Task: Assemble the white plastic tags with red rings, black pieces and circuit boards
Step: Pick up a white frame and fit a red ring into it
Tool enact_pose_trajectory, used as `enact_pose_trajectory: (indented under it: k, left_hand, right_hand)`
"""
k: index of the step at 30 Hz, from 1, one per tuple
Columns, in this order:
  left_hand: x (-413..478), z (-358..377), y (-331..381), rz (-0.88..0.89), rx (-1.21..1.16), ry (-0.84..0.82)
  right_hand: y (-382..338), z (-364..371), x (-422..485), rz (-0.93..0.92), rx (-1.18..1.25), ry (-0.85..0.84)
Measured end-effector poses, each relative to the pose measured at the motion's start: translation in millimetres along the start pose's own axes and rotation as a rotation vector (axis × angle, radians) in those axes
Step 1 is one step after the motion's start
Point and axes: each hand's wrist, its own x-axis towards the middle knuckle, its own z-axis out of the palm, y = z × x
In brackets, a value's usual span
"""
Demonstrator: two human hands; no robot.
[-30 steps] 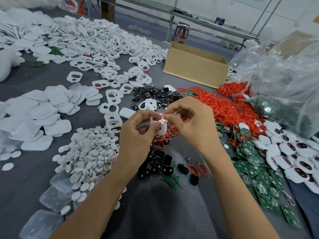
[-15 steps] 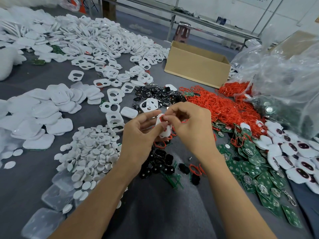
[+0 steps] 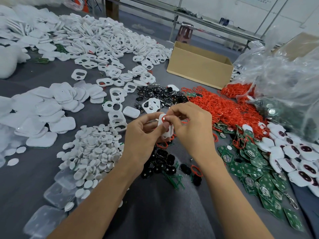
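While left hand (image 3: 141, 135) grips tag (image 3: 166, 133) and right hand (image 3: 191, 128) pinches ring (image 3: 163, 118) at its top hole, risk: ring springs out if seated unevenly.

Open cardboard box (image 3: 198, 71) sits at the far side of the grey table cover (image 3: 155, 213), can't see inside it; big crinkly clear plastic bags (image 3: 284, 80) bulge just to its right; a heap of small white round discs (image 3: 93, 152) lies near-left, with some clear plastic cases (image 3: 57, 192) touching its near edge; way back there's a reddish stool (image 3: 185, 34) by a long metal bench (image 3: 215, 25)
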Motion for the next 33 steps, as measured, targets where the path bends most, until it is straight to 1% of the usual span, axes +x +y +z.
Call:
enact_pose_trajectory:
  k: [7, 20, 28, 33]
  left_hand:
    - [-0.1, -0.6, 0.8, -0.003, -0.015, 0.035]
    - [0.4, -0.4, 1.1, -0.015, -0.094, 0.012]
    - [0.2, 0.2, 0.5, -0.019, -0.068, 0.024]
    - [-0.1, 1.3, -0.8, -0.007, -0.058, 0.057]
  right_hand:
    - [-2.8, 7.1, -3.5, -0.061, 0.008, 0.07]
    - [-0.1, 8.1, -3.5, -0.009, 0.064, 0.148]
    - [-1.2, 8.2, -4.9, -0.084, -0.017, 0.112]
    - [-1.3, 9.1, -7.7, -0.096, -0.033, 0.098]
